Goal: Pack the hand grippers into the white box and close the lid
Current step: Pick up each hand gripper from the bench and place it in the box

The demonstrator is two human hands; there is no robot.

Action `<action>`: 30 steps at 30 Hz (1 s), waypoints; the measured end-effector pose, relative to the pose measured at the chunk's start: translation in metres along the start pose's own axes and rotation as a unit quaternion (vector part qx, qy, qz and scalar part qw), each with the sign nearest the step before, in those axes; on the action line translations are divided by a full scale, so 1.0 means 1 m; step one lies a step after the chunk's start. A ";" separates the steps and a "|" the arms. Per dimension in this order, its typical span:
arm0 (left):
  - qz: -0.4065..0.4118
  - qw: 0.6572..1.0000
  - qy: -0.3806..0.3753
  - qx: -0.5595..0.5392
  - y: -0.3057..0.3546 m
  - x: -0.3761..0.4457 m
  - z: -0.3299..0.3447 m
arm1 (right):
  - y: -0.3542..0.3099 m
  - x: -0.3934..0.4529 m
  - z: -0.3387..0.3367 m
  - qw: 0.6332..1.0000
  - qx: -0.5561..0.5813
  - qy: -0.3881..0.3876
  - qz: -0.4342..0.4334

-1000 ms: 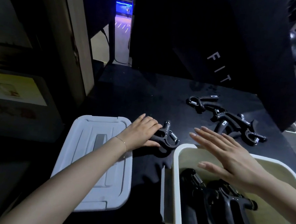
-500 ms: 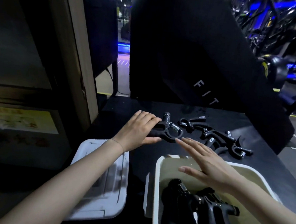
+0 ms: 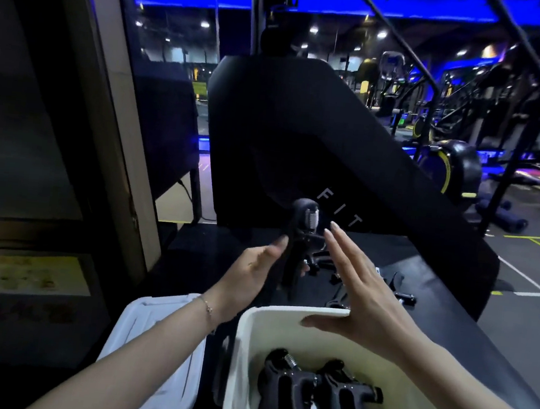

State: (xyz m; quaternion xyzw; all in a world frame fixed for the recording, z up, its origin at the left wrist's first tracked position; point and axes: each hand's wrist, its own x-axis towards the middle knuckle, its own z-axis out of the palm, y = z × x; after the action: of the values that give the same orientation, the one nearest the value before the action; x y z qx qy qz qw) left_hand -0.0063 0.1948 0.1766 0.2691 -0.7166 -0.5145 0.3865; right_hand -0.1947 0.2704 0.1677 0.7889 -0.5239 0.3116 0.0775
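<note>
Two hand grippers [image 3: 315,403] in white box [image 3: 248,350]; left hand [image 3: 252,275] grips third [image 3: 298,240]; right hand [image 3: 361,299] flat, empty.

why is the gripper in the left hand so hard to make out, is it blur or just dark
Head view: mostly darkness, some blur. The black hand gripper in the left hand sits against the dark table and a black panel; only its metal spring catches light. Its edges look soft. The white box is better lit.
</note>
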 end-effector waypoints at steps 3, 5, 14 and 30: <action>-0.057 0.993 0.003 -0.106 0.010 -0.004 0.013 | 0.001 -0.006 -0.008 1.000 -0.005 0.001 0.007; -0.069 0.987 0.009 -0.145 0.012 -0.006 0.021 | 0.001 -0.010 -0.011 1.000 -0.002 0.003 0.016; -0.088 0.988 -0.013 -0.130 0.002 -0.018 0.051 | 0.005 -0.026 -0.022 0.994 -0.023 -0.097 0.035; 0.043 0.885 -0.133 0.445 -0.026 -0.003 0.027 | 0.039 -0.056 -0.023 0.956 -0.077 -0.267 0.094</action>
State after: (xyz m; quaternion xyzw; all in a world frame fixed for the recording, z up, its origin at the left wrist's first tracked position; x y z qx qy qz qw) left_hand -0.0275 0.2028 0.1465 0.3105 -0.9259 -0.1556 0.1488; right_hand -0.2522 0.3074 0.1455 0.7822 -0.6197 0.0541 -0.0339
